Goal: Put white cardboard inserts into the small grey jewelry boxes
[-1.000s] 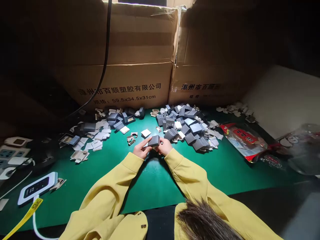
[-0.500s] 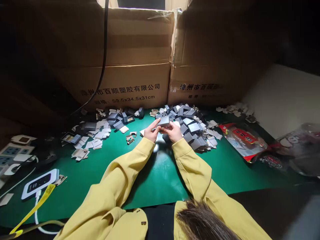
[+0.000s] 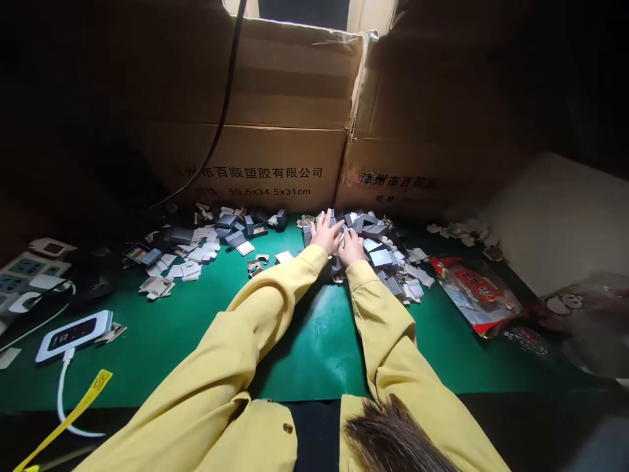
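Both my hands are at the near left part of a heap of small grey boxes (image 3: 380, 257) mixed with white pieces. My left hand (image 3: 324, 234) lies over the heap's left edge with its fingers spread, and nothing shows in its grip. Close beside it, my right hand (image 3: 350, 248) is closed, its fingers bent down into the heap. A bit of something whitish shows at its fingertips, too small to name.
More grey boxes (image 3: 227, 221) and white paper pieces (image 3: 191, 269) lie to the left. A white device (image 3: 73, 335) with a cable and a power strip (image 3: 27, 267) are at far left. A red-edged plastic bag (image 3: 474, 288) lies right. Cardboard cartons (image 3: 275, 151) stand behind.
Both hands held a grey box between them before. They have moved forward to the heap, the left hand has opened, and that box can no longer be told apart. The view has shifted slightly.
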`<control>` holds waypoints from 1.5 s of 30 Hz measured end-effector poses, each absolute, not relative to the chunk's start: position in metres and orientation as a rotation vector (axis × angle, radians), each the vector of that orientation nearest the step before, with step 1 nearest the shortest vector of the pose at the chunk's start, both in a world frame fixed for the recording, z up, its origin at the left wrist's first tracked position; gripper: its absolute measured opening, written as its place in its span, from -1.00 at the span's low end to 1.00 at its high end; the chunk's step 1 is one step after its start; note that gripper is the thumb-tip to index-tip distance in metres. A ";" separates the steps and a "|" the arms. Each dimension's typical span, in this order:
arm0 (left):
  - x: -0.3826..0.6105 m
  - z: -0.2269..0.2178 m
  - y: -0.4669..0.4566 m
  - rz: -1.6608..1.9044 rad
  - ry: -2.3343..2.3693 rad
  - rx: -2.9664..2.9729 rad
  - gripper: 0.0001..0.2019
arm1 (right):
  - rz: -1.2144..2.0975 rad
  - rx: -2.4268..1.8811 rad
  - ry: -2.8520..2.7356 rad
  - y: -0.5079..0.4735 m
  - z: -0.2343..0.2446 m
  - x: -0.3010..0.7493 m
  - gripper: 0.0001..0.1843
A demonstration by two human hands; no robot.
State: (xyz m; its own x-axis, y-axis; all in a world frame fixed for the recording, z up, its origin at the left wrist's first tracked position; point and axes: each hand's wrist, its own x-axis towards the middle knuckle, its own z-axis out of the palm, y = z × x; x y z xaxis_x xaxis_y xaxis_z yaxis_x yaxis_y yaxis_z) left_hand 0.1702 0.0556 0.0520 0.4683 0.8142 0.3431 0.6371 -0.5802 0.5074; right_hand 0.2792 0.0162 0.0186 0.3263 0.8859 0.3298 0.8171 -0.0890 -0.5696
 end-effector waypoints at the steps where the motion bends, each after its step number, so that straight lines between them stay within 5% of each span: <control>1: 0.161 0.047 0.051 0.858 1.213 2.433 -0.61 | 0.081 -1.895 -1.504 0.014 0.020 0.279 -0.48; 10: -0.013 0.019 0.022 1.242 1.531 2.313 -0.76 | -0.135 -1.421 -1.477 -0.037 0.023 0.220 -0.64; 17: -0.119 0.033 0.031 1.259 2.115 1.699 -0.59 | 0.285 -1.259 -2.097 -0.058 -0.018 0.159 -0.72; 26: -0.097 0.028 0.023 1.268 1.947 1.813 -0.80 | 0.365 -1.372 -2.058 -0.051 -0.026 0.164 -0.72; 31: -0.048 0.022 0.010 1.463 1.433 1.546 -0.65 | 0.394 -1.304 -1.855 -0.050 -0.023 0.149 -0.63; 35: -0.012 0.001 0.000 1.265 1.268 1.450 -0.61 | 0.461 -1.247 -1.564 -0.039 -0.018 0.133 -0.44; 40: -0.007 -0.018 -0.004 1.045 1.360 1.806 -0.70 | 0.507 -1.244 -1.416 -0.019 -0.018 0.125 -0.74; 45: -0.023 -0.011 0.008 1.304 1.521 2.019 -0.75 | 0.479 -1.269 -1.326 -0.011 -0.022 0.134 -0.75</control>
State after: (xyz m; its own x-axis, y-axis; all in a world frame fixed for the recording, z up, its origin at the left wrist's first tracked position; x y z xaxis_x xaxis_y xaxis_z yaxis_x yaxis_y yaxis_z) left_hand -0.0233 0.0076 -0.0110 0.0295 0.8769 0.4798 0.6081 -0.3967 0.6876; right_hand 0.1340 -0.0111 -0.0219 0.2709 0.8566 0.4391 0.3782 0.3247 -0.8669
